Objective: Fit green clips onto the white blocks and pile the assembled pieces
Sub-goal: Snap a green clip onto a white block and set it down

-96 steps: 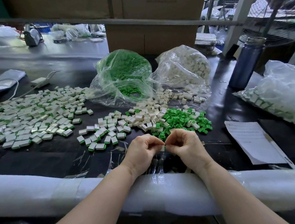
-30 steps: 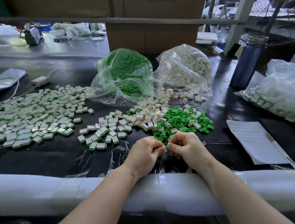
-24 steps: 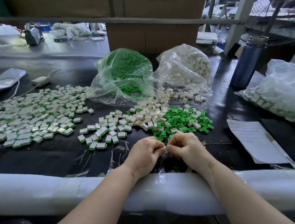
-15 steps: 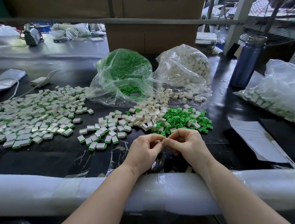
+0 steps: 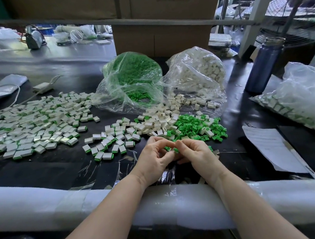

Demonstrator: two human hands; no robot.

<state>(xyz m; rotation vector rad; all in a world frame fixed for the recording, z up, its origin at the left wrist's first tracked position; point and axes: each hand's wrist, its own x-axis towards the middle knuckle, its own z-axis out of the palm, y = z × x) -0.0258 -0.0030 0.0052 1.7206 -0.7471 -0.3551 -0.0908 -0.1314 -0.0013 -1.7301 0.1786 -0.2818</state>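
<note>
Pinching a part together at the fingertips, left hand [image 5: 155,157] and right hand [image 5: 197,152] hide it; misalignment could skew the clip, or drop it among loose green clips [image 5: 193,127] just beyond

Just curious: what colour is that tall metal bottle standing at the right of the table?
The tall metal bottle is dark blue with a silvery rim, seen in the head view.

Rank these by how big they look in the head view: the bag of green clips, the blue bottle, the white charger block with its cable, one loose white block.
1. bag of green clips
2. blue bottle, though it stands farther back
3. white charger block
4. loose white block
</note>
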